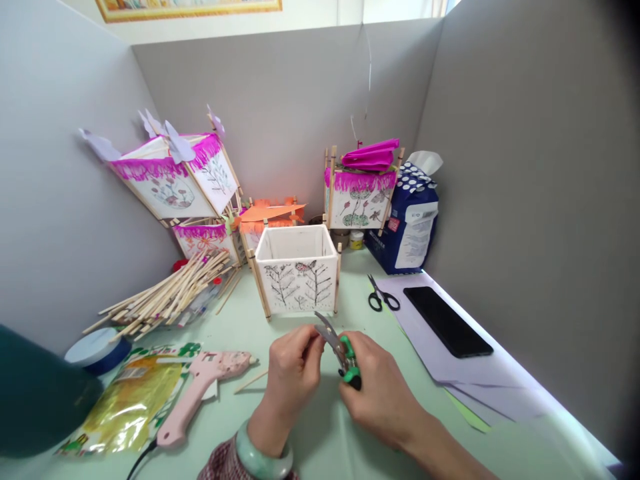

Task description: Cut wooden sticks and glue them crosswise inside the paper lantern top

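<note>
Two bare hands meet at the front of the pale green table (330, 460). The right hand (375, 383) is wrapped around one pair of green-handled clippers (349, 363), whose grey metal blades stand parted, just beside the other hand's fingertips. The left hand (294, 363) has thumb and fingers pinched together on what looks like one thin wooden stick (253, 381), its pale end running out leftward. One smooth, mottled green bangle (263, 453) circles that wrist, above a checked sleeve.

Directly beyond the clippers stands one white open-topped box (300, 287), stick-framed at its corners, with dark branching plants drawn on its front. To the left lie one pink glue gun (200, 387), one glossy yellow-and-clear plastic bag (135, 400), one round blue-sided container (97, 350) and a loose heap of sticks (170, 293), too many to count. To the right are one pair of black scissors (383, 297), one black phone (447, 320) and several lilac paper sheets (425, 340).

Four more decorated boxes stand behind: three fringed in magenta (363, 200), one in orange (270, 217). Beside the right-hand one, a single dark blue packet (405, 227) bears a white label, its print too small to read. Grey panels (285, 100) surround everything.
</note>
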{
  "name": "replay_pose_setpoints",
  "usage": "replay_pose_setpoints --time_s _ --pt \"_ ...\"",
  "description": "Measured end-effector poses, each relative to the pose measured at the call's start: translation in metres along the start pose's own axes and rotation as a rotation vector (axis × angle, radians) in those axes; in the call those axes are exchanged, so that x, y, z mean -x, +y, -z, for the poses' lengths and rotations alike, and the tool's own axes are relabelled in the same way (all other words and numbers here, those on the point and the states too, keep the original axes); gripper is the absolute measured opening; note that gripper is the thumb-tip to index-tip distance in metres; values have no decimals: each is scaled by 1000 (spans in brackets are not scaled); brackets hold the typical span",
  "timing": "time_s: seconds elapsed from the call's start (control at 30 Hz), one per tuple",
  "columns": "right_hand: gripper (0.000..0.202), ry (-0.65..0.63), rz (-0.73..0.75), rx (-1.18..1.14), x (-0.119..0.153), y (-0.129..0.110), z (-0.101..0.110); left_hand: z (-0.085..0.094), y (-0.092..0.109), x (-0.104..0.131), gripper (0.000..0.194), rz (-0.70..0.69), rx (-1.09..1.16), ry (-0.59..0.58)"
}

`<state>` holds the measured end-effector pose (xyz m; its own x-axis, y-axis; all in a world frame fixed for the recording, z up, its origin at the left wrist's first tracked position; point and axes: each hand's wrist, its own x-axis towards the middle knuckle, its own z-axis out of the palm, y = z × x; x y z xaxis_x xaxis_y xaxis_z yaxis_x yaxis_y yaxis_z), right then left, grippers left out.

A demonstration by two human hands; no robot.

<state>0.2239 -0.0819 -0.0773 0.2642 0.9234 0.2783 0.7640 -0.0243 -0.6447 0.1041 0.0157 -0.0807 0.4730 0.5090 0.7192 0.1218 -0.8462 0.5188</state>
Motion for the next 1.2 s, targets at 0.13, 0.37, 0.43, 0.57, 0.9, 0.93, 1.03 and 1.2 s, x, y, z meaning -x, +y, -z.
replay_pose_setpoints --time_s 0.13,0.37,0.43,0.57,0.9,0.93,1.03,1.2 --pt "27 5 40 50 -3 3 2 2 0 -1 17 11 -8 8" --pt "21 27 39 59 -8 11 -4 2 -2 -1 15 66 49 12" --pt "21 37 10 31 -8 14 -7 1 -3 -1 13 79 69 14" --pt "17 44 -57 16 -9 13 -1 3 -2 -1 12 114 106 25" --pt "26 -5 -12 -9 4 -1 12 4 1 -3 9 141 179 54" --pt "27 -1 -4 0 6 -2 12 4 1 -3 10 137 185 55" --pt "27 11 2 30 7 -4 11 3 1 -3 11 129 189 60" --pt "24 -19 -19 47 5 -5 10 4 2 -3 10 142 202 54"
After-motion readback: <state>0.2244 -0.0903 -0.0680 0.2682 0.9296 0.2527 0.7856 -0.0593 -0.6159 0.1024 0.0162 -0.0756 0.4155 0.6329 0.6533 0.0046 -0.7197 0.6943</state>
